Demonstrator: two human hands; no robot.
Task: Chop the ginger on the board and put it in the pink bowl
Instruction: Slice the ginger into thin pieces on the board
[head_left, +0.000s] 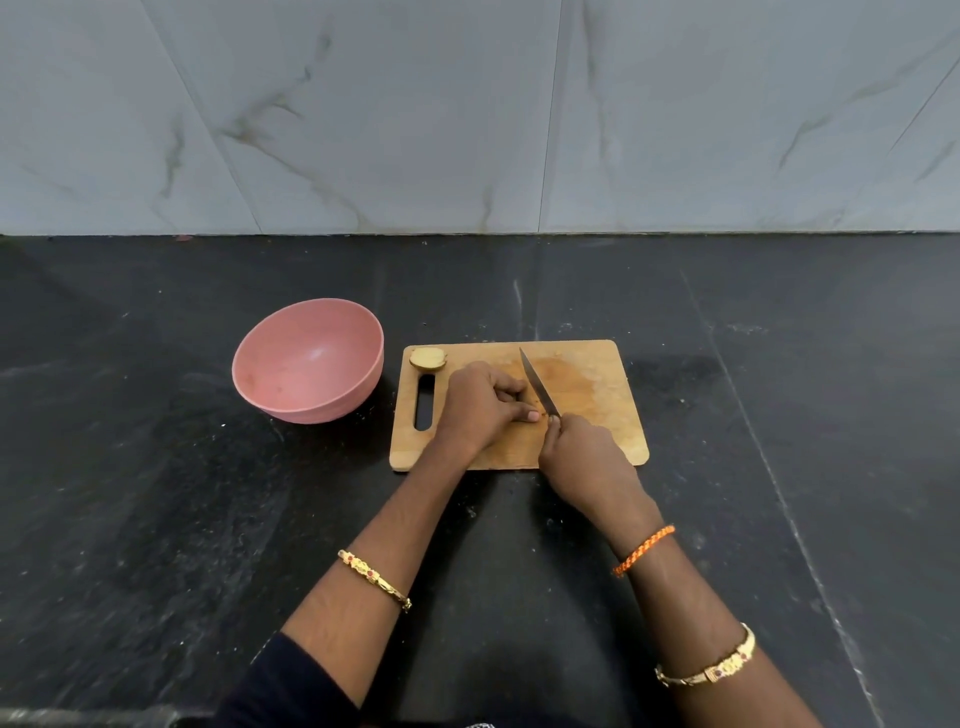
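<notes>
Beside the cutting board (597, 395), pink bowl (311, 364) holds no ginger.

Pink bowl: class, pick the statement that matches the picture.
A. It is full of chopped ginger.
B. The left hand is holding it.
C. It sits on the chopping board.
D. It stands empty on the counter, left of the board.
D: the pink bowl shows a bare inside and stands on the dark counter, apart from the board on its left side.

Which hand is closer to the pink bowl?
The left. The left hand rests on the board just right of the bowl. The right hand, holding the knife, is farther right.
</notes>
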